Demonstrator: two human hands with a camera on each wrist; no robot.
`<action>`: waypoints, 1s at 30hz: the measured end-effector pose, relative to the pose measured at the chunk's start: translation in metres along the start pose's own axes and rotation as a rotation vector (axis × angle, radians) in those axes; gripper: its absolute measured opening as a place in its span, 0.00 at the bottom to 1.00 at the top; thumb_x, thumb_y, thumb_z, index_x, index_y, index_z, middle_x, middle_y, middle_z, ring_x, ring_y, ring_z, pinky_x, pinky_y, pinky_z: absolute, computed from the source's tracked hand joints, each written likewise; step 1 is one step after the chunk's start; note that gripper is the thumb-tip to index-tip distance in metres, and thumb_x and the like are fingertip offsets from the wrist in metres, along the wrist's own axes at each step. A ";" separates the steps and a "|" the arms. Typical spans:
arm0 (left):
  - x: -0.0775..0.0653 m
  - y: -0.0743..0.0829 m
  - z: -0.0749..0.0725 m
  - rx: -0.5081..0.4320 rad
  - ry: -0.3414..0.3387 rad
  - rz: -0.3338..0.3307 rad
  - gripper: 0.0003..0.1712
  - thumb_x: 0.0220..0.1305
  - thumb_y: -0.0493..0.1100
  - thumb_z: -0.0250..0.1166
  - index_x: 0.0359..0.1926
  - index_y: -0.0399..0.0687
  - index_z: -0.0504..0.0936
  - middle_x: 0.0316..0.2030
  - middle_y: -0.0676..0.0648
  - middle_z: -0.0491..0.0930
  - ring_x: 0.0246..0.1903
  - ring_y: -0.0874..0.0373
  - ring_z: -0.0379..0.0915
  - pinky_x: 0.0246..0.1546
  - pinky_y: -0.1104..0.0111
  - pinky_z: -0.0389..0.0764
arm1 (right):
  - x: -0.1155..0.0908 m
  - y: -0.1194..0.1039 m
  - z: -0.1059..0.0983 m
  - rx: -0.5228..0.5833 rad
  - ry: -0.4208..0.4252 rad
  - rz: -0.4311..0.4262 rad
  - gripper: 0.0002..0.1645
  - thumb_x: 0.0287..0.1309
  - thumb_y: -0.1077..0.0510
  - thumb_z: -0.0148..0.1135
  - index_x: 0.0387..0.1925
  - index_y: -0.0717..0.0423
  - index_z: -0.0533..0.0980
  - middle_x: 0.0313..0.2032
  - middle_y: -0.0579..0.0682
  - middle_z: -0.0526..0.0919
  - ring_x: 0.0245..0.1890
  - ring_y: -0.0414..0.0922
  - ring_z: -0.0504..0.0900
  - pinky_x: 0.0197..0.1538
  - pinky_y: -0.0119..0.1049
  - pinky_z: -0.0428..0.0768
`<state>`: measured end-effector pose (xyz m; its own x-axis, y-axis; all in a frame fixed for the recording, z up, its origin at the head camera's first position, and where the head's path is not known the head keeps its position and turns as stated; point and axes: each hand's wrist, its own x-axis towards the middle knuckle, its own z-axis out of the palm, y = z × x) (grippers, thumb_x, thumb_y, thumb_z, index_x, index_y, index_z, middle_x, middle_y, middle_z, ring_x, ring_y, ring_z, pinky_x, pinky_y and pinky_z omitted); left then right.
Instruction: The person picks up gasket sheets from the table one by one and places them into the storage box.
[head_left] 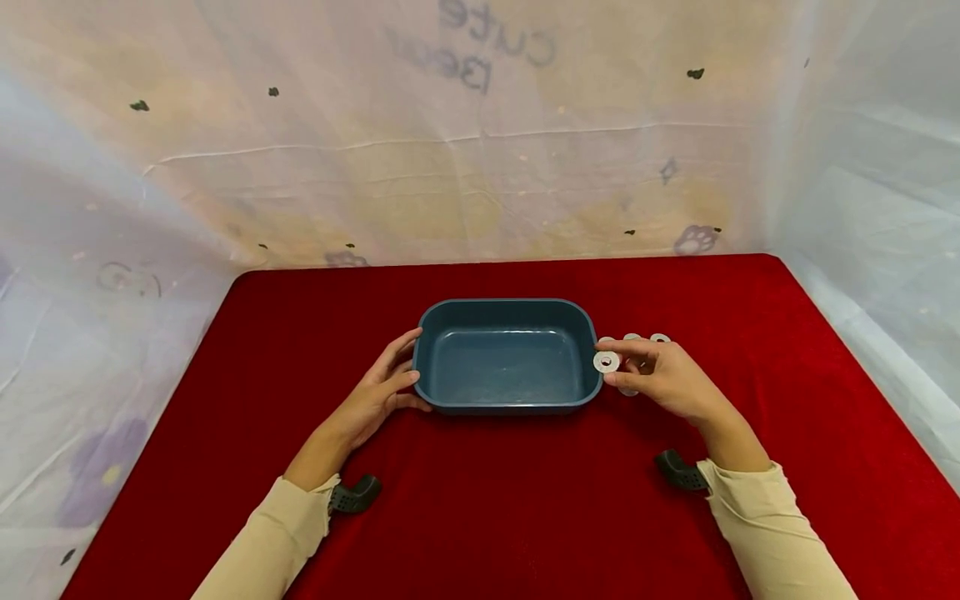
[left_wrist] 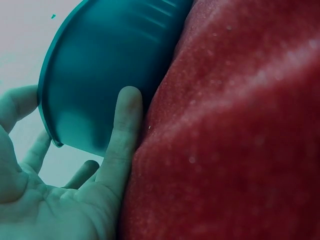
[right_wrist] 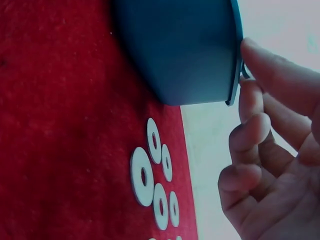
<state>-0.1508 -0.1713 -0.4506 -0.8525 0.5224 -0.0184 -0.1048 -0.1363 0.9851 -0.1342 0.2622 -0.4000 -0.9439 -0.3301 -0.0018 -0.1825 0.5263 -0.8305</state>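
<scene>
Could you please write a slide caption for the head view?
Left hand touching a blue tub, right hand pinching a white ring near its opposite end.

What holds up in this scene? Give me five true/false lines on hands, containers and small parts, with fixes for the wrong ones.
1. The left hand touches the blue-grey, plastic-looking rectangular basin. True.
2. The right hand holds nothing. False: it pinches a flat white ring at the basin's rim.
3. More flat white rings lie on the velvety red cloth outside the basin. True.
4. The basin's floor is covered with rings. False: no rings lie on it.
5. Both sleeves are black. False: they are cream.
</scene>
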 end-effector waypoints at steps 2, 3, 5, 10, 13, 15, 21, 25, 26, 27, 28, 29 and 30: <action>0.001 0.000 0.000 -0.001 -0.001 0.002 0.36 0.77 0.39 0.51 0.79 0.60 0.48 0.77 0.44 0.45 0.64 0.51 0.64 0.45 0.60 0.85 | 0.000 -0.003 -0.001 -0.068 0.017 -0.004 0.26 0.57 0.56 0.72 0.58 0.55 0.80 0.23 0.49 0.75 0.23 0.43 0.75 0.28 0.31 0.74; 0.001 0.000 0.000 -0.002 -0.001 0.003 0.36 0.77 0.39 0.51 0.79 0.60 0.48 0.77 0.45 0.45 0.65 0.50 0.64 0.45 0.60 0.85 | -0.001 -0.006 -0.001 -0.101 0.026 -0.009 0.26 0.57 0.55 0.72 0.57 0.54 0.80 0.23 0.48 0.76 0.24 0.41 0.75 0.28 0.30 0.73; 0.002 0.001 0.000 -0.003 0.000 0.003 0.36 0.77 0.39 0.51 0.79 0.60 0.48 0.77 0.45 0.46 0.65 0.50 0.64 0.45 0.60 0.85 | -0.002 -0.010 -0.001 -0.151 0.045 -0.017 0.25 0.57 0.54 0.73 0.56 0.53 0.81 0.24 0.47 0.77 0.25 0.39 0.73 0.27 0.30 0.71; 0.001 0.000 0.001 -0.001 0.001 0.001 0.36 0.77 0.39 0.51 0.79 0.59 0.48 0.76 0.43 0.47 0.62 0.52 0.66 0.45 0.61 0.85 | -0.003 -0.021 0.006 -0.155 0.057 -0.033 0.23 0.56 0.53 0.73 0.54 0.52 0.82 0.27 0.48 0.74 0.26 0.39 0.70 0.26 0.29 0.68; 0.001 0.000 0.001 -0.003 0.003 0.001 0.36 0.77 0.39 0.51 0.79 0.59 0.48 0.76 0.43 0.47 0.62 0.52 0.67 0.45 0.61 0.85 | -0.001 -0.023 0.012 -0.136 0.056 -0.039 0.23 0.56 0.53 0.73 0.54 0.52 0.82 0.30 0.49 0.74 0.28 0.39 0.70 0.28 0.29 0.68; 0.000 0.001 0.001 -0.001 0.005 0.001 0.36 0.77 0.39 0.51 0.79 0.59 0.48 0.76 0.43 0.47 0.62 0.52 0.67 0.45 0.61 0.85 | 0.000 -0.022 0.016 -0.120 0.064 -0.043 0.22 0.57 0.55 0.73 0.54 0.53 0.82 0.33 0.50 0.74 0.29 0.39 0.70 0.30 0.29 0.69; 0.001 0.003 0.000 0.010 0.004 -0.007 0.36 0.77 0.39 0.51 0.79 0.61 0.48 0.76 0.42 0.47 0.63 0.49 0.65 0.45 0.60 0.84 | 0.003 -0.021 0.021 -0.083 0.071 -0.015 0.24 0.59 0.55 0.71 0.56 0.56 0.80 0.36 0.54 0.73 0.31 0.40 0.68 0.30 0.30 0.69; 0.001 0.003 -0.001 0.009 0.006 -0.008 0.36 0.76 0.39 0.51 0.79 0.61 0.48 0.76 0.42 0.48 0.63 0.47 0.64 0.45 0.60 0.84 | 0.004 -0.021 0.019 -0.082 0.064 0.002 0.27 0.60 0.53 0.70 0.59 0.57 0.78 0.37 0.54 0.73 0.32 0.41 0.69 0.31 0.30 0.69; 0.001 0.003 -0.001 0.008 0.007 -0.008 0.36 0.76 0.39 0.51 0.79 0.60 0.48 0.76 0.42 0.48 0.63 0.48 0.64 0.45 0.60 0.84 | 0.004 -0.021 0.018 -0.078 0.066 0.002 0.27 0.60 0.53 0.70 0.59 0.58 0.77 0.37 0.54 0.73 0.31 0.41 0.69 0.30 0.30 0.69; 0.000 0.003 -0.001 0.007 0.008 -0.009 0.36 0.76 0.39 0.51 0.79 0.60 0.48 0.76 0.42 0.48 0.63 0.48 0.64 0.45 0.60 0.84 | 0.004 -0.020 0.016 -0.072 0.068 0.000 0.27 0.60 0.54 0.70 0.59 0.58 0.77 0.37 0.54 0.73 0.31 0.41 0.69 0.30 0.30 0.69; 0.000 0.002 -0.001 0.005 0.009 -0.009 0.36 0.76 0.38 0.51 0.79 0.60 0.48 0.76 0.42 0.47 0.63 0.48 0.65 0.45 0.61 0.84 | 0.004 -0.020 0.015 -0.070 0.072 -0.001 0.27 0.59 0.54 0.70 0.59 0.58 0.78 0.37 0.54 0.73 0.31 0.41 0.70 0.30 0.30 0.69; 0.000 0.002 -0.001 0.004 0.011 -0.009 0.37 0.76 0.38 0.51 0.79 0.60 0.48 0.76 0.42 0.48 0.63 0.48 0.65 0.45 0.61 0.84 | 0.004 -0.019 0.013 -0.069 0.076 0.002 0.26 0.60 0.54 0.70 0.58 0.58 0.78 0.37 0.54 0.73 0.30 0.41 0.70 0.29 0.30 0.70; 0.000 0.002 0.000 0.005 0.012 -0.009 0.37 0.76 0.38 0.51 0.79 0.60 0.48 0.76 0.42 0.48 0.63 0.48 0.65 0.45 0.61 0.84 | 0.003 -0.018 0.011 -0.069 0.081 0.006 0.26 0.60 0.54 0.70 0.58 0.57 0.78 0.37 0.54 0.73 0.30 0.41 0.70 0.28 0.30 0.70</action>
<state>-0.1511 -0.1721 -0.4487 -0.8574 0.5138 -0.0296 -0.1105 -0.1276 0.9857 -0.1311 0.2429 -0.3912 -0.9639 -0.2633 0.0408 -0.1923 0.5814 -0.7905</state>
